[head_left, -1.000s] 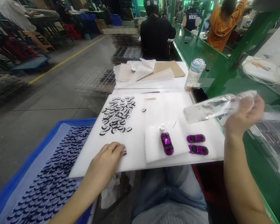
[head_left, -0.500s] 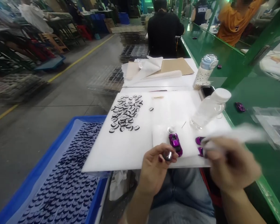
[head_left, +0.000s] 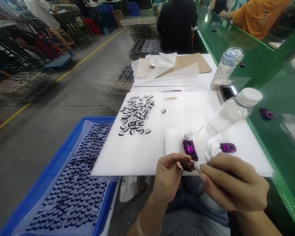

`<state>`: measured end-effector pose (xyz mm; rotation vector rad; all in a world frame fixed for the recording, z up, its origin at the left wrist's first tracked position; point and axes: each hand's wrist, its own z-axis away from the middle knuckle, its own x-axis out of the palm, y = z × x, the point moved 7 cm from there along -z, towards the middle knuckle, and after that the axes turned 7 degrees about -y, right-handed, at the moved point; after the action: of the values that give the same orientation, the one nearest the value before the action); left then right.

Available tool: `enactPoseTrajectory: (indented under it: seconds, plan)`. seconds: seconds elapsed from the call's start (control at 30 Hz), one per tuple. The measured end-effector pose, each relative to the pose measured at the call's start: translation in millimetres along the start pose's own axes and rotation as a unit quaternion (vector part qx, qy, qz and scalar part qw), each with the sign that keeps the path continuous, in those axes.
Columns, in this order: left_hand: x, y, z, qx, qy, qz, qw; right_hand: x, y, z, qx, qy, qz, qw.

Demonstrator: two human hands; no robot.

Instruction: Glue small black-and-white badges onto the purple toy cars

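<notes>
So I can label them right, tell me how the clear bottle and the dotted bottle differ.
The clear bottle is see-through; the dotted bottle is pale with spots. The clear bottle has a white cap, the dotted bottle a blue lid. The clear bottle stands nearer the right hand, the dotted bottle farther off. Both are closed.

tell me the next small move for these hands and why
Probably a light wipe of the small dark part with the white cloth: the left hand pinches the part in its fingertips, and the right hand holds a fold of the cloth right by its edge, though actual contact is hard to tell.
</notes>
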<state>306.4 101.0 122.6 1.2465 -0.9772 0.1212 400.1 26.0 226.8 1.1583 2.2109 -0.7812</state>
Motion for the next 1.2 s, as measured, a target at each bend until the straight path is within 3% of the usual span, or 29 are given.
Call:
enactPoseTrajectory:
  seconds: [0.23,0.33,0.37,0.4,0.47,0.5,0.53,0.6,0.67,0.83,1.2]
  plan:
    - [-6.1,12,7,0.032,-0.006,-0.047,0.998,1,-2,10,0.021,-0.030,0.008,0.999]
    - [-13.0,26,10,0.080,-0.010,-0.183,0.980,-14,22,25,0.120,0.021,0.020,0.992]
    - [-11.6,33,10,0.124,-0.011,-0.278,0.953,-15,33,30,0.167,0.029,0.006,0.986]
    - [-6.8,40,12,0.176,-0.017,-0.381,0.908,-12,43,35,0.211,0.025,-0.015,0.977]
    - [8.9,43,14,0.269,-0.039,-0.550,0.790,0,55,40,0.263,-0.005,-0.058,0.963]
    - [15.7,41,15,0.295,-0.053,-0.596,0.745,7,58,41,0.273,-0.025,-0.068,0.959]
    - [20.8,37,14,0.310,-0.065,-0.626,0.713,13,59,41,0.278,-0.039,-0.071,0.957]
    - [26.2,31,12,0.319,-0.077,-0.659,0.677,20,60,41,0.284,-0.058,-0.066,0.955]
    - [26.0,29,10,0.307,-0.081,-0.665,0.676,24,60,41,0.289,-0.074,-0.063,0.952]
    - [13.5,31,3,0.243,-0.074,-0.637,0.728,24,62,41,0.307,-0.092,-0.071,0.945]
    - [12.2,27,-1,0.222,-0.057,-0.642,0.731,26,53,41,0.278,-0.077,-0.030,0.957]
